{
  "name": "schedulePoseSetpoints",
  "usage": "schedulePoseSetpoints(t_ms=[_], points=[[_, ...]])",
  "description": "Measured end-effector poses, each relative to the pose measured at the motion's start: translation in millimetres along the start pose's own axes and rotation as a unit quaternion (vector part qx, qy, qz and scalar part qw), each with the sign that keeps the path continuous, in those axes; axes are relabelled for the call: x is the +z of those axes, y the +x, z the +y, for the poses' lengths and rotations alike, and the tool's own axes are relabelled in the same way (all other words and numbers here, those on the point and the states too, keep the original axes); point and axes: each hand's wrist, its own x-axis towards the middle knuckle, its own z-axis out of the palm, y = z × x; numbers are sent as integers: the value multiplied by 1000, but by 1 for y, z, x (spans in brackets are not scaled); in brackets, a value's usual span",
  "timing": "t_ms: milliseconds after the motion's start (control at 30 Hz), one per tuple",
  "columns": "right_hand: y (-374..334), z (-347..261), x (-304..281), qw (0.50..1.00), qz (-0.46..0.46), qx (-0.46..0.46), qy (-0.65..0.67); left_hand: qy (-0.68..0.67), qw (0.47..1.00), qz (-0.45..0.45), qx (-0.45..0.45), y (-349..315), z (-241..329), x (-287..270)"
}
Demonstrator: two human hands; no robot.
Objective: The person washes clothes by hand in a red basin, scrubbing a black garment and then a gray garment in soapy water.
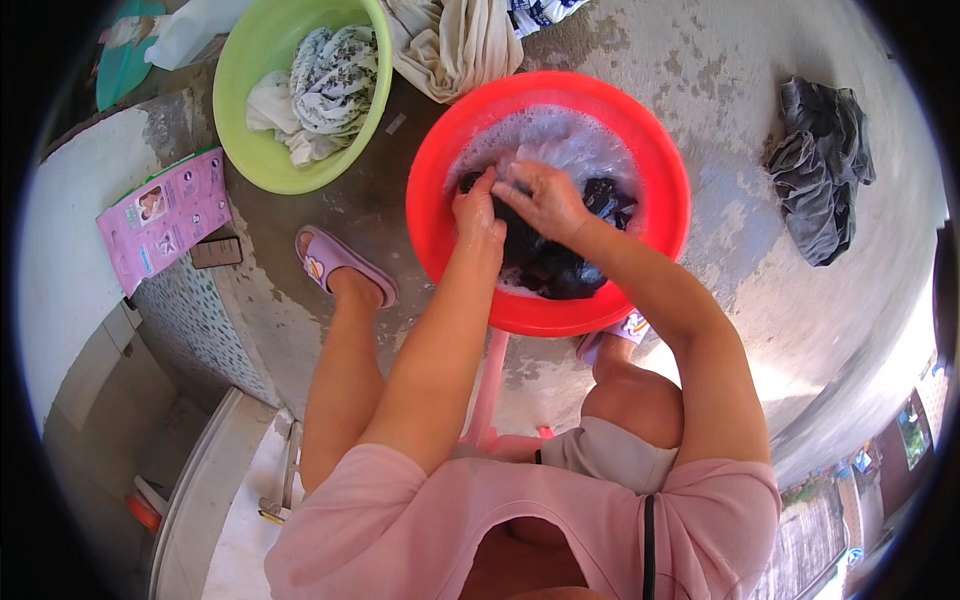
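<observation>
A red plastic basin [672, 190] stands on the ground in front of me, with foamy water [570, 130] in its far part. Soaked black clothing [568, 272] lies bunched in the water. My left hand [478, 210] is closed on a fold of the black clothing at the basin's left side. Just to its right, my right hand [548, 202] has its fingers bent over the same cloth, close against the left hand. The two hands hide the piece of cloth between them, and both look wet.
A light green basin [228, 95] holding patterned white laundry [335, 80] stands far left. Beige cloth [455, 45] lies beyond the red basin. A dark grey garment [822, 170] is on the ground at right. Left are a pink package [165, 218] and a phone [216, 252].
</observation>
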Motion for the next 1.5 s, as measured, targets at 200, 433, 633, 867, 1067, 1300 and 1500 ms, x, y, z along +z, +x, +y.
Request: schedulePoseSetpoints(t_ms=[200, 433, 633, 867, 1067, 1300, 1500], points=[[-11, -34, -1, 990, 0, -119, -81, -135, 972, -162, -102, -45, 7, 33], [-7, -51, -8, 991, 4, -45, -124, -87, 965, -190, -162, -5, -3, 3], [14, -30, -48, 994, 48, 82, -59, 23, 985, -118, -121, -75, 11, 39], [-17, -86, -47, 997, -17, -79, 12, 151, 952, -263, 38, -95, 75, 34], [-24, -141, -49, 996, 15, -82, 33, 95, 915, -383, 85, -83, 96, 5], [4, -162, -67, 874, 258, 164, 377, 257, 841, -435, -191, -47, 70, -65], [-5, 16, -68, 964, 236, 116, 40, 596, 760, -220, 135, -35, 79, -23]])
